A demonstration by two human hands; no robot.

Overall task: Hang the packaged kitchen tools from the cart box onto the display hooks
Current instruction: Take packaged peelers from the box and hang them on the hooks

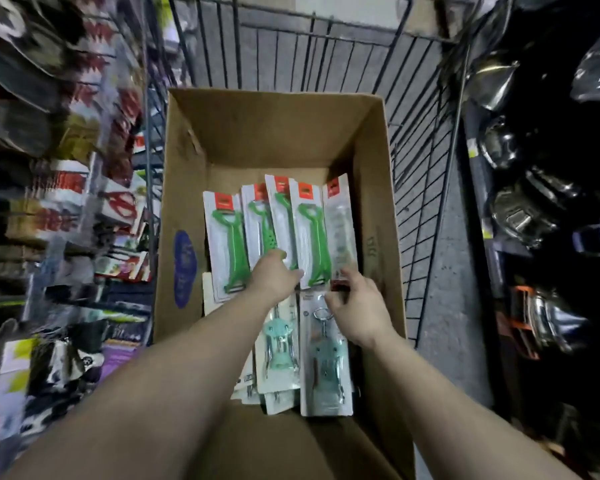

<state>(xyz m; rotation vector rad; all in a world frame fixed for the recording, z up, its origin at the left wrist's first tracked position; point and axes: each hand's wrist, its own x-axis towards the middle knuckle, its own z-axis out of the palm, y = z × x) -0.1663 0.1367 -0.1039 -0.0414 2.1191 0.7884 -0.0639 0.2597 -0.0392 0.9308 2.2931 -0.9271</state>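
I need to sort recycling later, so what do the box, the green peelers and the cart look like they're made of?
Box: brown corrugated cardboard, matte, with folded flaps. Green peelers: likely glossy moulded plastic, sealed on white card backs under what looks like clear plastic. Cart: thin dark metal wire in a grid, probably coated.

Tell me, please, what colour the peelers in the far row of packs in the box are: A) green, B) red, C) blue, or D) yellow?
A: the peelers in the far row of the cardboard box have green handles, under red-labelled cards.
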